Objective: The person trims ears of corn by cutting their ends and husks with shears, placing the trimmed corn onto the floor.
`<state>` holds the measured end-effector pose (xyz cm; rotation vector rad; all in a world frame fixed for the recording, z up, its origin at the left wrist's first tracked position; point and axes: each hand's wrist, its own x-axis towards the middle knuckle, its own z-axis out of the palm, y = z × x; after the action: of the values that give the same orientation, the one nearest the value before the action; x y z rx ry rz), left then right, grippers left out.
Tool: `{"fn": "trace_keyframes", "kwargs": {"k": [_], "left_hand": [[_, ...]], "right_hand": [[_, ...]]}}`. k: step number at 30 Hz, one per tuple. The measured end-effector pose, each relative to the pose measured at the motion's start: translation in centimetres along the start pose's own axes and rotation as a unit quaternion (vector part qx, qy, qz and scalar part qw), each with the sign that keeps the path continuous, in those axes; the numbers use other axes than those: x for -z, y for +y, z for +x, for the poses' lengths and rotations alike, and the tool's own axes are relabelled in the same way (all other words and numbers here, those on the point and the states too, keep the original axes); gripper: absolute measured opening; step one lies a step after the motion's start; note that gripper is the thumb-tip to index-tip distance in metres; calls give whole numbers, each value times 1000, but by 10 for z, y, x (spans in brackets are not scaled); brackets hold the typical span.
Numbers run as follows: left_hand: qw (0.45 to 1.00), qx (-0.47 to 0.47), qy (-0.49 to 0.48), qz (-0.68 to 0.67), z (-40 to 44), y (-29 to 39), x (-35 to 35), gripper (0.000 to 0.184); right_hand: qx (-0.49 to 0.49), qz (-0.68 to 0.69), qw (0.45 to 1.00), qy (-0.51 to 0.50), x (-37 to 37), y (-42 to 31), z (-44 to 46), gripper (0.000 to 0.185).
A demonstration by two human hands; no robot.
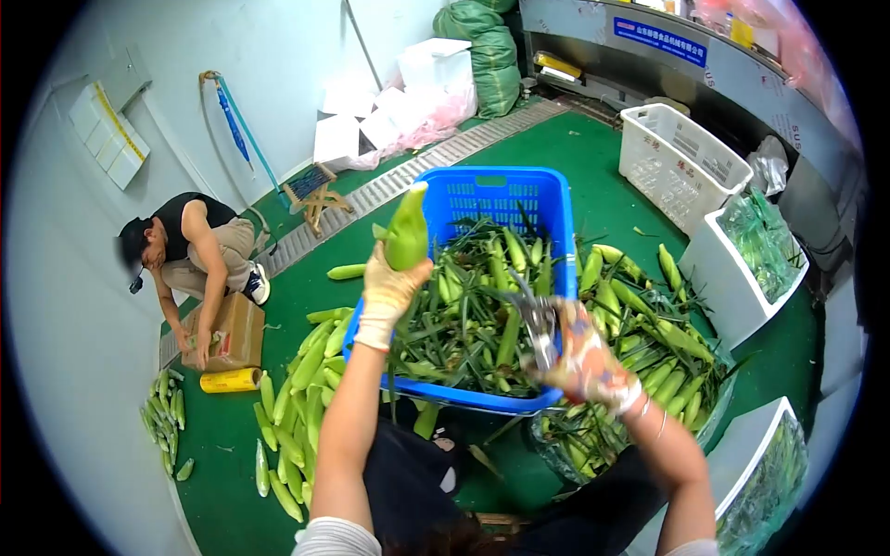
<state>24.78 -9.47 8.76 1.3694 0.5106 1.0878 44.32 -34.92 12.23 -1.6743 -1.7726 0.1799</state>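
Note:
My left hand (391, 292), in a pale work glove, is closed around a green ear of corn (406, 232) in its husk, with the pale cut end pointing up. Pruning shears (538, 324) are gripped in my right hand (591, 361), which wears a stained patterned glove; both are a little blurred. The shears are apart from the corn. Both hands are over a blue plastic basket (567, 218) that holds leafy husk trimmings (454, 334). Ears of corn (301, 398) are heaped left of the basket. On its right lies another heap of untrimmed corn (658, 352).
A person (209, 241) crouches at the left over a cardboard box (236, 334), beside a yellow roll (230, 381) and wrapped corn. White foam boxes (732, 278) and a white crate (667, 185) stand at the right. A small folding stool (315, 199) is near the wall.

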Motion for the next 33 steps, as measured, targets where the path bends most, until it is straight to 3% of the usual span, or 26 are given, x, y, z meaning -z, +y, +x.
{"fn": "trace_keyframes", "kwargs": {"k": [2,3,4,5,6,10,12,13,14,16,17,18,20,21,22,24,25,28,30,31,32,33], "left_hand": [[975,135,16,-175,-18,-4,12,27],[946,155,-36,-282,-20,-15,21,31],[996,66,-53,-39,-27,-15,16,45],[986,26,-31,163,-36,-12,18,52],[934,-13,-12,356,-44,6,14,59],[944,43,-97,313,-42,-22,40,62],[928,60,-150,335,-44,-16,39,58],[926,76,-152,336,-42,-25,45,58],[938,64,-143,310,-39,-48,57,58],[913,42,-132,385,-34,-33,62,57],[902,37,-152,402,-28,-33,65,60],[875,85,-127,460,-32,0,53,56],[820,45,-102,561,-36,-12,65,48],[798,25,-99,594,-41,-1,54,45],[787,3,-130,603,-40,-17,52,56],[751,-139,-153,627,-50,-38,39,54],[743,-151,-178,627,-53,-35,28,52],[718,-224,-186,632,-60,-38,-4,52],[659,-298,-140,676,-60,-50,-19,55],[674,-327,-86,657,-63,-38,-24,58],[709,-301,-10,638,-69,-26,-25,55],[778,-261,68,568,-70,-23,-19,49]], "right_hand": [[-30,2,999,-24,-19,3,40,68],[-24,-4,999,-33,-27,5,56,67],[-17,-11,999,-43,-33,3,72,67],[-32,-27,995,-96,-33,-4,85,68],[-15,-29,993,-114,-37,-2,94,69],[79,-36,986,-143,-56,4,109,67],[26,15,979,-204,-71,11,108,63],[37,5,983,-179,-75,10,106,58],[-7,-8,984,-175,-78,6,104,50],[-91,96,978,-159,-98,20,95,43],[-127,83,970,-191,-95,26,92,40],[-267,129,915,-273,-88,31,87,43],[-253,71,938,-224,-88,48,71,48],[-303,94,925,-211,-74,25,72,55],[-335,137,920,-150,-84,30,70,59],[-290,170,941,-43,-88,20,71,57],[-201,126,971,-32,-86,19,73,55],[-224,252,935,-114,-79,12,71,55],[-273,324,899,-108,-83,0,60,53],[-247,415,875,-43,-93,-1,50,48],[-280,373,884,-35,-95,-1,42,46],[-258,366,894,2,-101,1,37,46]]}}
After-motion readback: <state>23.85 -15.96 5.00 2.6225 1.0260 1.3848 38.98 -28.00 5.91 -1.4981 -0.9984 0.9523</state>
